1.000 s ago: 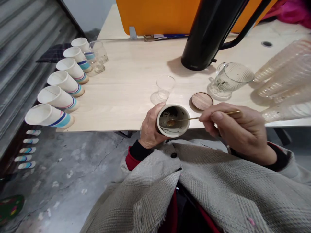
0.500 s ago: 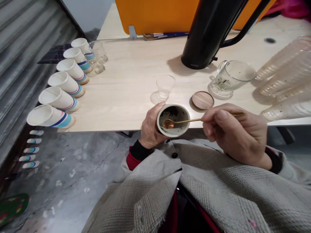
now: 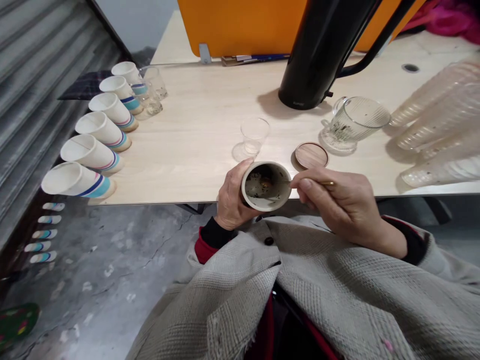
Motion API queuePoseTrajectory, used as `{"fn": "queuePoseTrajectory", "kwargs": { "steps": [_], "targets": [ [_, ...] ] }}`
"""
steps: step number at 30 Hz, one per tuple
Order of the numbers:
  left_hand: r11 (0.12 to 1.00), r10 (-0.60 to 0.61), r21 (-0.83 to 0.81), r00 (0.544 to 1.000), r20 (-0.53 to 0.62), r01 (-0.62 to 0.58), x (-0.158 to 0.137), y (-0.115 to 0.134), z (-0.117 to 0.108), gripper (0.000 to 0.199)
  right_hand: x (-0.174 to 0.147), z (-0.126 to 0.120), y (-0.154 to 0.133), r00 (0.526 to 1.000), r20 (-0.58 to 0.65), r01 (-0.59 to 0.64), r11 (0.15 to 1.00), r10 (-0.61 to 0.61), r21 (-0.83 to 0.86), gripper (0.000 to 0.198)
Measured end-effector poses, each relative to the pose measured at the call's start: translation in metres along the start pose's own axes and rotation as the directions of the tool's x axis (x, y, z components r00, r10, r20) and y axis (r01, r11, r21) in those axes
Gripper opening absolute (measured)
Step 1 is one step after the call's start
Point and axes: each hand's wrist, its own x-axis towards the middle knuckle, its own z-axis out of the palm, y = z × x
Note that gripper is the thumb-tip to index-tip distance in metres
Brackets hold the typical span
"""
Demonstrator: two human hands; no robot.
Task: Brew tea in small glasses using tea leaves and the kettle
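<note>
My left hand (image 3: pixel 235 195) is wrapped around a pale canister (image 3: pixel 275 202), tilted so its mouth faces me. Dark loose bits, like tea leaves, lie inside it. My right hand (image 3: pixel 339 202) pinches the thin handle of a gold spoon (image 3: pixel 265 183), whose bowl is down inside the canister among the dark bits. Just beyond the canister stands a small clear cup (image 3: pixel 255 131). A round wooden lid (image 3: pixel 311 155) lies on the table to its right. Behind the lid is a ribbed glass mug (image 3: pixel 362 120) with some leaves at its bottom.
A black kettle (image 3: pixel 305 60) stands at the back, before an orange partition (image 3: pixel 240 27). Several paper cups (image 3: pixel 90 152) line the table's left edge, with clear cups (image 3: pixel 153 82) beside them. Stacks of clear plastic cups (image 3: pixel 438 120) lie at the right.
My right hand has moved left, pushing the spoon deeper into the canister; its bowl was nearer the rim before. My left hand keeps the canister in about the same place.
</note>
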Motion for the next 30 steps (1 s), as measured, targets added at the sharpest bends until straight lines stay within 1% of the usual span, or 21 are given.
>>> {"fn": "queuePoseTrajectory", "kwargs": {
  "steps": [4, 7, 10, 14, 16, 19, 21, 22, 26, 30],
  "targets": [
    [1.000, -0.009, 0.011, 1.000, 0.009, 0.009, 0.000, 0.000, -0.001, 0.107, -0.002, 0.009, 0.001, 0.991, 0.069, 0.125, 0.986, -0.118, -0.114, 0.017],
    [1.000, -0.030, 0.005, 0.999, 0.020, 0.030, 0.000, 0.002, -0.001, 0.104, -0.004, 0.015, 0.001, 0.979, 0.126, 0.171, 0.980, -0.158, -0.103, 0.018],
    [0.999, -0.031, -0.009, 0.999, 0.018, 0.031, 0.000, 0.003, -0.002, 0.104, -0.004, 0.013, -0.001, 0.981, 0.133, 0.147, 0.987, -0.138, -0.060, 0.019],
    [1.000, -0.026, 0.005, 0.999, 0.023, 0.026, 0.000, 0.002, -0.002, 0.105, 0.002, 0.003, -0.003, 0.995, 0.074, 0.075, 0.995, -0.071, -0.065, 0.018],
    [1.000, -0.019, 0.011, 1.000, 0.025, 0.019, 0.000, 0.001, -0.002, 0.105, 0.005, 0.000, 0.000, 0.993, 0.076, 0.100, 0.992, -0.094, -0.076, 0.017],
    [1.000, -0.001, 0.001, 1.000, 0.008, 0.001, 0.000, 0.001, -0.002, 0.103, 0.009, 0.001, 0.004, 0.978, 0.114, 0.185, 0.980, -0.176, -0.069, 0.014],
    [1.000, 0.010, -0.009, 1.000, -0.005, -0.010, 0.001, 0.002, -0.001, 0.102, 0.011, 0.002, 0.005, 0.970, 0.141, 0.208, 0.977, -0.199, -0.053, 0.014],
    [1.000, 0.016, -0.010, 1.000, -0.009, -0.016, 0.001, 0.002, -0.001, 0.102, 0.012, 0.003, 0.005, 0.970, 0.156, 0.197, 0.979, -0.189, -0.043, 0.015],
    [0.999, 0.033, -0.010, 0.999, -0.014, -0.033, 0.002, 0.002, -0.001, 0.103, 0.015, 0.007, 0.000, 0.976, 0.199, 0.084, 0.996, -0.085, 0.011, 0.020],
    [1.000, 0.022, 0.006, 1.000, -0.002, -0.022, 0.000, 0.001, 0.000, 0.101, 0.015, 0.016, -0.005, 0.989, 0.148, 0.009, 0.999, -0.016, 0.048, 0.029]
  ]
}}
